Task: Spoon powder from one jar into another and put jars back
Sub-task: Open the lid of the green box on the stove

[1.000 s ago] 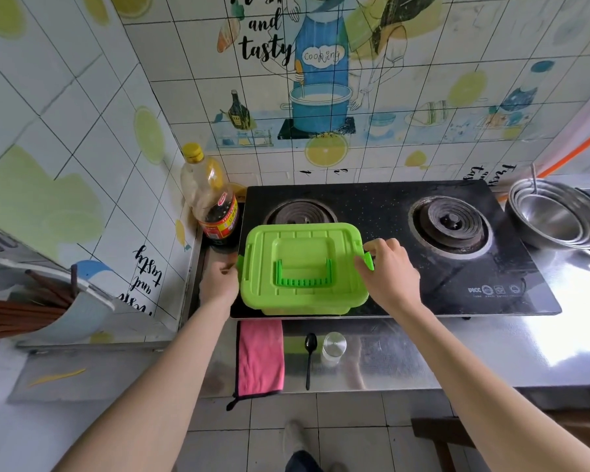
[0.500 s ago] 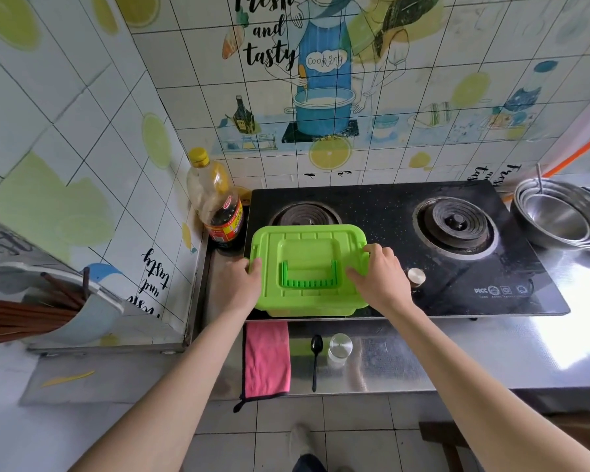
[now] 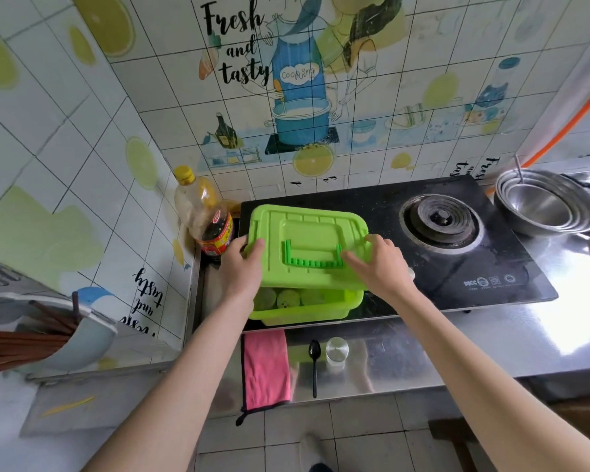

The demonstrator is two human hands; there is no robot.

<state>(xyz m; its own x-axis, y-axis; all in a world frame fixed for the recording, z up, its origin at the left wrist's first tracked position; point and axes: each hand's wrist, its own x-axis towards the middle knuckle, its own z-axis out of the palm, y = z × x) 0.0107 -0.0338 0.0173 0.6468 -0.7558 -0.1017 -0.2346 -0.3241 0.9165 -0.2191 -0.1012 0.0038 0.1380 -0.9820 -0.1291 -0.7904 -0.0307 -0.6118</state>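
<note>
A lime-green plastic box [image 3: 321, 310] stands on the left side of the black stove [image 3: 457, 264]. Its green lid [image 3: 307, 247] is lifted off and tilted up at the near edge. My left hand [image 3: 244, 267] grips the lid's left edge, and my right hand [image 3: 378, 264] grips its right edge. Under the raised lid several round jar tops [image 3: 288, 298] show inside the box. On the steel counter in front lie a black spoon [image 3: 314, 364] and a small clear glass jar [image 3: 336, 354], both untouched.
A pink cloth [image 3: 265, 367] hangs over the counter edge left of the spoon. An oil bottle [image 3: 206, 219] stands against the tiled wall beside the box. Stacked steel bowls [image 3: 545, 202] sit at the far right. A chopstick holder [image 3: 45, 332] is at the left.
Both hands moved from the side latches onto the lid's edges and raised the lid off the box, so the jars inside now show.
</note>
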